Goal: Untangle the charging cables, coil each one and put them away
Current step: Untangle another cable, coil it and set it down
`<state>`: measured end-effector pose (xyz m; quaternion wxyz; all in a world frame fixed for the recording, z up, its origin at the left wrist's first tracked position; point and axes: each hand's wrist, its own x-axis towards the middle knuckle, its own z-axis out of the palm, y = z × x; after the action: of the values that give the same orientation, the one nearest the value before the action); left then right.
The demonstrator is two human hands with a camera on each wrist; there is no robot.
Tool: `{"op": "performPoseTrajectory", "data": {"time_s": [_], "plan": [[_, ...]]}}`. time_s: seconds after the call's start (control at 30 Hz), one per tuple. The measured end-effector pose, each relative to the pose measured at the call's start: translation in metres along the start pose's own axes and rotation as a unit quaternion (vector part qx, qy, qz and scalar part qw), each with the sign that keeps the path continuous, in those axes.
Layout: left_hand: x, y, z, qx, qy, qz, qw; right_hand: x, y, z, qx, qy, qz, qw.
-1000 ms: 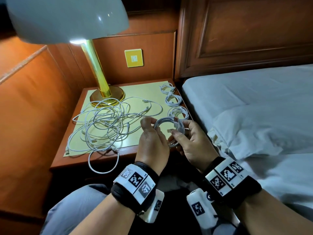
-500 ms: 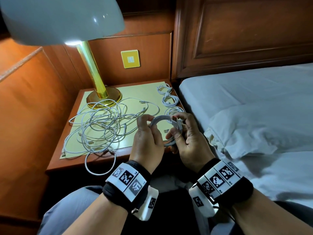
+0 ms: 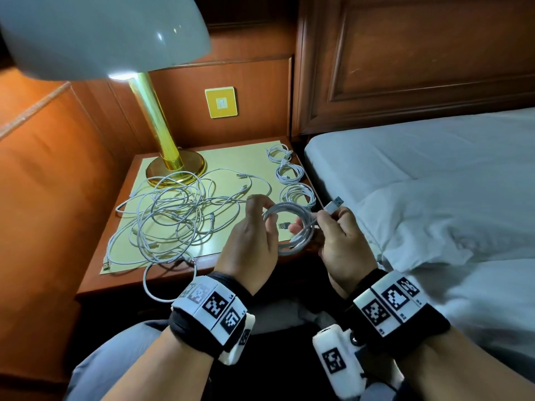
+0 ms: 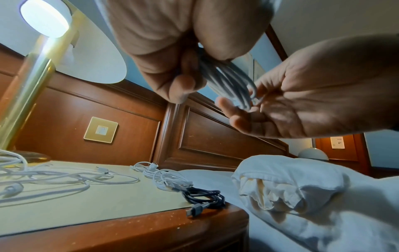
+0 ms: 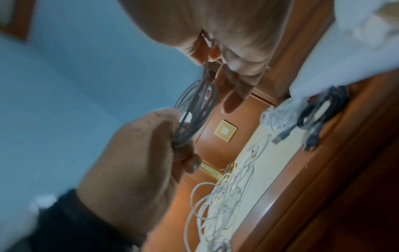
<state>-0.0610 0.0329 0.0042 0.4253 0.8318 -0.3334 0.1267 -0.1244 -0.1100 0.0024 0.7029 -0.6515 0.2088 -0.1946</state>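
My left hand (image 3: 262,211) grips a coiled white cable (image 3: 292,215) above the front right corner of the nightstand (image 3: 95,285). My right hand (image 3: 325,217) pinches this cable just below its USB plug (image 3: 335,203), which sticks up to the right of the coil. In the left wrist view the coil (image 4: 228,81) hangs between the left fingers (image 4: 181,88) and the right palm (image 4: 302,102). A tangle of white cables (image 3: 173,221) lies on the yellow mat (image 3: 231,157). Three coiled white cables (image 3: 289,173) lie in a row along the mat's right edge. A dark coiled cable (image 4: 202,198) lies at the front corner.
A lamp with a gold base (image 3: 176,169) and a white shade (image 3: 95,36) stands at the back left of the nightstand. One cable loop (image 3: 170,285) hangs over the front edge. The bed (image 3: 434,169) with a white pillow (image 3: 434,221) is close on the right.
My right hand has pulled the cable's plug end out of the coil, up and to the right. The left hand keeps hold of the coil.
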Motion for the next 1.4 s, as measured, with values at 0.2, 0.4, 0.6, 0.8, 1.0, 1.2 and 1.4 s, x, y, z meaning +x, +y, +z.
{"op": "performPoseTrajectory", "data": {"time_s": [0.2, 0.4, 0.6, 0.8, 1.0, 1.2, 1.4], "plan": [[-0.003, 0.003, 0.0, -0.038, -0.056, 0.069, 0.995, 0.006, -0.006, -0.005, 0.177, 0.003, 0.159, 0.971], [-0.003, 0.0, -0.001, -0.038, -0.013, 0.103, 0.994, -0.001, -0.001, 0.001, 0.171, -0.032, 0.154, 0.973], [0.0, -0.004, -0.004, -0.032, 0.047, 0.077, 0.995, -0.01, 0.002, 0.004, -0.045, -0.082, -0.029, 0.995], [-0.001, -0.005, -0.002, -0.034, 0.07, 0.074, 0.994, -0.007, 0.005, 0.003, -0.076, -0.086, -0.06, 0.992], [-0.001, 0.003, 0.001, -0.034, 0.055, 0.108, 0.992, -0.005, 0.01, 0.0, -0.106, -0.073, -0.042, 0.991], [0.004, -0.001, 0.003, -0.033, 0.065, 0.079, 0.994, -0.004, 0.004, -0.003, -0.184, -0.042, -0.108, 0.976], [0.007, 0.002, 0.003, -0.037, 0.047, 0.079, 0.995, 0.002, 0.006, 0.0, 0.001, -0.033, -0.022, 0.999]]}}
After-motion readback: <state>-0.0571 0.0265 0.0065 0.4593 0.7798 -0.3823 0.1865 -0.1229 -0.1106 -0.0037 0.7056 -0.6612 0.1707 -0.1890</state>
